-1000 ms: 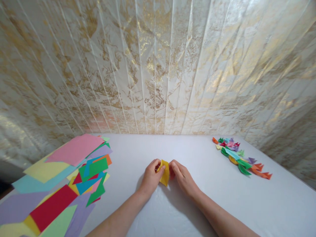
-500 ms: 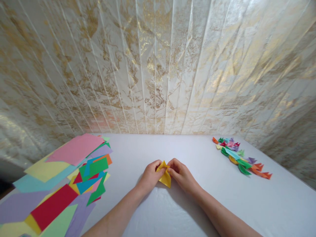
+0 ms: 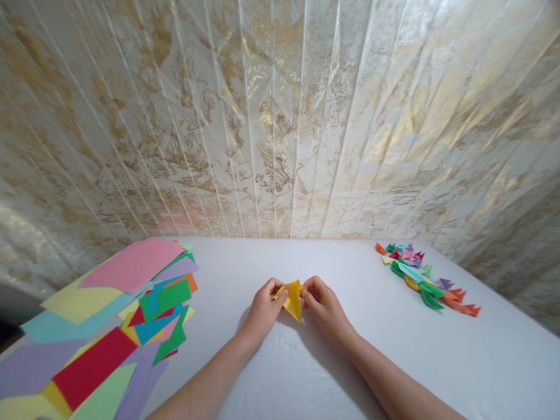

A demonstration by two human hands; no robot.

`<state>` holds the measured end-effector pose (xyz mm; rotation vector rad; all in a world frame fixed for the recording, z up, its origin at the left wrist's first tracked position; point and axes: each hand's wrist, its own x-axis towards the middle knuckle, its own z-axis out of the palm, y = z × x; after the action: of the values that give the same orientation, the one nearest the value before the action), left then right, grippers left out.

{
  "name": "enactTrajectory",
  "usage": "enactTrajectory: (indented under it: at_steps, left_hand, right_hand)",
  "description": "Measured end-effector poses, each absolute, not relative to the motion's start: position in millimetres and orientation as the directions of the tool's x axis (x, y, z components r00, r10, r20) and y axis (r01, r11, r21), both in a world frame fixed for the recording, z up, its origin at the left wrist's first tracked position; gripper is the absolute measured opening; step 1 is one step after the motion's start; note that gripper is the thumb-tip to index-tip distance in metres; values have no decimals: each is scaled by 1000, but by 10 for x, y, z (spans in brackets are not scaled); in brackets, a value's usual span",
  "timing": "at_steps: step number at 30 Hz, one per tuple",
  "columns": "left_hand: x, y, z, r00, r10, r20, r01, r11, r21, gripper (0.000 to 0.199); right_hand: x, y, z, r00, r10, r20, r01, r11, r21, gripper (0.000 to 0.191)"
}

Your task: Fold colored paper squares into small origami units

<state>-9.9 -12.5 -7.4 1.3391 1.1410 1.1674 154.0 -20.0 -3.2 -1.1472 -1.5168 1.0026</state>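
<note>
A small piece of folded yellow paper is held between my two hands above the middle of the white table. My left hand pinches its left corner, thumb on top. At the right edge, my right hand grips the paper between thumb and fingertips. One point of the paper sticks up between the hands and another hangs down toward me. The fingers hide its side edges.
Coloured sheets lie overlapping at the left, among them a pink sheet, a red sheet and smaller green pieces. Several folded paper shapes lie in a row at the right. A gold-patterned curtain hangs behind the table.
Both hands have risen slightly with the yellow paper. The paper has turned, its upper point now leaning right, and my left thumb has shifted toward its left corner.
</note>
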Motion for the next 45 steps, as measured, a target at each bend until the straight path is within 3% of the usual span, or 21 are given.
enactTrajectory:
  at_steps: [6,14,24,32,45]
  left_hand:
    - [-96,-113,-122,-8,994,112,30,-112,993,19]
    - [-69,-155,-105,44,992,114,96,-118,988,15]
    - [-79,-176,-82,67,985,157,151,-166,974,11]
    - [-88,-179,-48,102,984,145,138,-158,978,8]
    - [-62,-157,-91,81,989,127,72,-133,988,10]
  right_hand:
    - [1527,-278,11,-231,912,338,405,406,-819,10]
    - [1519,-327,61,-342,833,435,422,550,-720,16]
    - [1521,-305,30,-217,915,339,400,401,-824,13]
    - [1483,-324,80,-271,886,377,365,456,-811,13]
    - [1521,-303,109,-265,905,333,328,410,-851,9]
